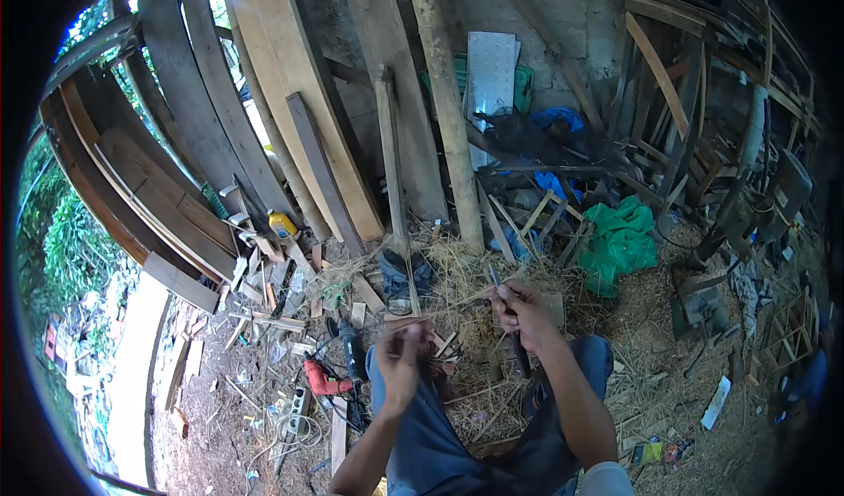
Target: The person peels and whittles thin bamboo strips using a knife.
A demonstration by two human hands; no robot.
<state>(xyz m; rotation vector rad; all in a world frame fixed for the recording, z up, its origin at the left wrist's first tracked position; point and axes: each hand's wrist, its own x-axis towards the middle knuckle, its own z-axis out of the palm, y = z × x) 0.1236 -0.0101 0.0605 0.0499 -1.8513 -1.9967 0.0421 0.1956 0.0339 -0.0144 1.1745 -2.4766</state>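
Note:
My right hand [529, 318] is closed around a knife [494, 274]. Its narrow, pale metal end points up and away from me, and a long dark part extends below the fist. To the left, my left hand [400, 360] is slightly blurred, its fingers pinched on a thin strip of wood [457, 305]. This strip appears to run across towards the knife hand. Both hands are above my knees, over ground strewn with shavings and straw-like strips.
A red power tool [325, 378] and a grey angle grinder [350, 351] lie left of my legs beside a power strip [300, 405]. Planks [299, 83] lean ahead. A yellow bottle [281, 224] stands at left, a green plastic sheet [620, 245] at right.

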